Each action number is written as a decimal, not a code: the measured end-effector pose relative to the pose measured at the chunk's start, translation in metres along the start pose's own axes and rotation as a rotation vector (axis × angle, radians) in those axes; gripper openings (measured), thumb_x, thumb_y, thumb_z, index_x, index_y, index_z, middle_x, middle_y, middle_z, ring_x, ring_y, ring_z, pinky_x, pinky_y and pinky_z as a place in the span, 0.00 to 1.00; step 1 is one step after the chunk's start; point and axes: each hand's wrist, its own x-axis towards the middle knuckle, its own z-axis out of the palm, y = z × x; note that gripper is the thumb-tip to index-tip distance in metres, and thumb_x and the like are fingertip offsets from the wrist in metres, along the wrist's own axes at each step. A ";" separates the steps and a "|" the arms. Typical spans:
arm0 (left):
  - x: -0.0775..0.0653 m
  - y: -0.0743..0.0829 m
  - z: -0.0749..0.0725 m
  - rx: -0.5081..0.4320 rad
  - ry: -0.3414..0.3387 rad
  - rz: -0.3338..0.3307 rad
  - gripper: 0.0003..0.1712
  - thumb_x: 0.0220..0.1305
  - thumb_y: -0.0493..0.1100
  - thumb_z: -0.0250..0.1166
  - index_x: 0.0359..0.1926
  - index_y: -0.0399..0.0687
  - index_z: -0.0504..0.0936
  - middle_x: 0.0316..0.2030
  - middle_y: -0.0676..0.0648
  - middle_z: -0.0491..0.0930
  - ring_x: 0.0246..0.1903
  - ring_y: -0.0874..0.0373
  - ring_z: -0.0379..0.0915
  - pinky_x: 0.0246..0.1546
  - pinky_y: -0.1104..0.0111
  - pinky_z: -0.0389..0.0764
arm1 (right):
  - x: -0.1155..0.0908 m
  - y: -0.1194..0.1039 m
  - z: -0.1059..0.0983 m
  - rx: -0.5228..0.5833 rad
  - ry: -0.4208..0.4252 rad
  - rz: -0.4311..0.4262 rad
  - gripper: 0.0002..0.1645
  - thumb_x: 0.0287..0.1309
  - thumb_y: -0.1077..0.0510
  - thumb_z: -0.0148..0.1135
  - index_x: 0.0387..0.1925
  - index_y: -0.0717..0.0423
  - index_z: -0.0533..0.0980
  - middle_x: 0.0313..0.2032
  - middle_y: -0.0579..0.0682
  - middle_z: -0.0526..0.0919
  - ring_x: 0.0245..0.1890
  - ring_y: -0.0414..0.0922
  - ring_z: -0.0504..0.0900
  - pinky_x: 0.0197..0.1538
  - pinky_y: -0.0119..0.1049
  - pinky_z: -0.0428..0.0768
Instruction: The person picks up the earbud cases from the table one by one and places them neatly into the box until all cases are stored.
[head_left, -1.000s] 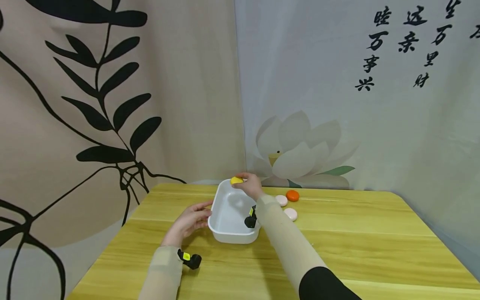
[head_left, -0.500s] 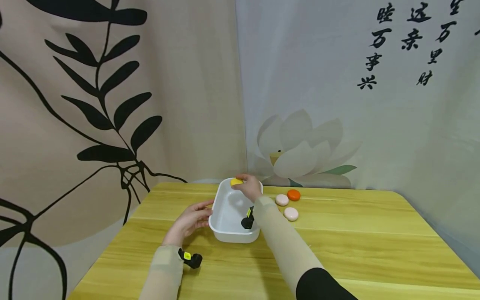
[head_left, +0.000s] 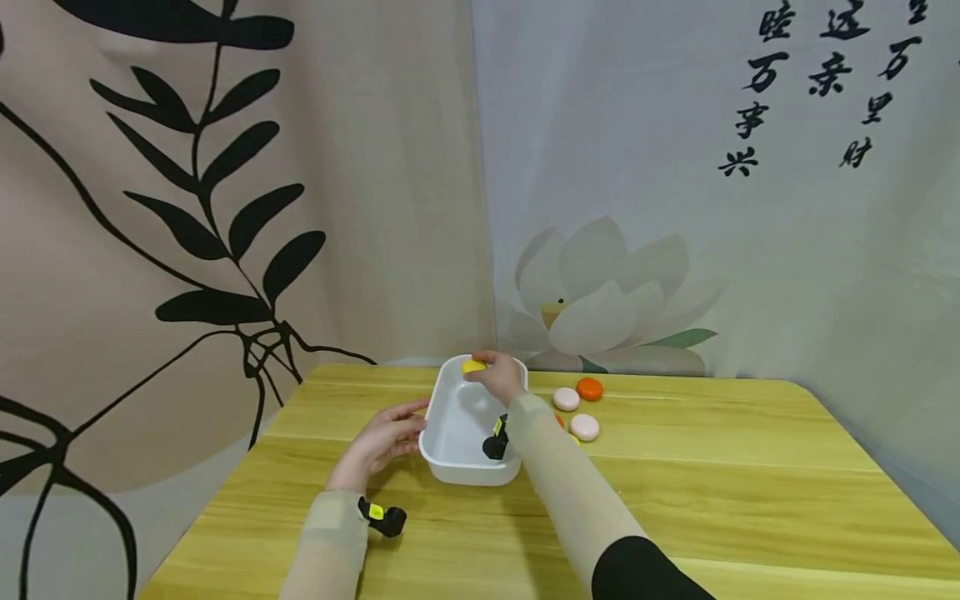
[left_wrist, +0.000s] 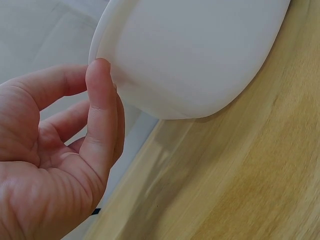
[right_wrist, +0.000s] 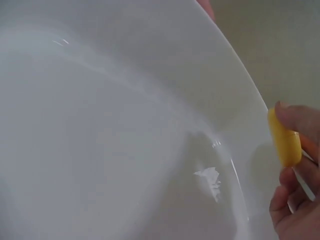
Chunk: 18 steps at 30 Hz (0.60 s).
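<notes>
My left hand (head_left: 390, 435) is at the left side of a white rectangular tub (head_left: 474, 473), its thumb and finger (left_wrist: 60, 86) pinching the rim close to a rounded corner. Between the thumb and fingers of my right hand (head_left: 501, 377) is a small yellow disc (right_wrist: 284, 138) with rounded edges, held on edge. In the head view that hand reaches over the tub's far end. The right wrist view shows the disc beside the inner wall near the rim (right_wrist: 250, 82).
Right of the tub lie an orange disc (head_left: 589, 389) and two pale pink discs (head_left: 566, 399). Red and yellow edges of others peek out beside my right sleeve (head_left: 562, 471). A printed curtain (head_left: 405, 208) hangs behind the wooden table (head_left: 750, 467).
My right hand has lowered the yellow disc slightly at the tub's far end. Red and yellow edges have come into view beside the right sleeve. The left hand keeps its place.
</notes>
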 end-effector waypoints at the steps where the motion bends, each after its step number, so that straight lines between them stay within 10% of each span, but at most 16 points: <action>1: 0.000 0.000 0.000 0.004 -0.002 0.003 0.31 0.67 0.36 0.61 0.69 0.35 0.64 0.39 0.45 0.77 0.33 0.57 0.76 0.34 0.70 0.81 | 0.000 0.000 0.001 -0.004 -0.001 -0.002 0.27 0.47 0.62 0.74 0.52 0.62 0.80 0.52 0.55 0.82 0.56 0.51 0.75 0.60 0.42 0.72; 18: 0.001 0.001 0.001 0.017 -0.002 0.005 0.31 0.66 0.36 0.61 0.68 0.35 0.65 0.38 0.45 0.76 0.34 0.56 0.77 0.34 0.69 0.81 | 0.002 0.008 0.006 -0.056 -0.029 0.004 0.26 0.45 0.61 0.75 0.50 0.61 0.82 0.50 0.54 0.83 0.55 0.51 0.76 0.60 0.41 0.71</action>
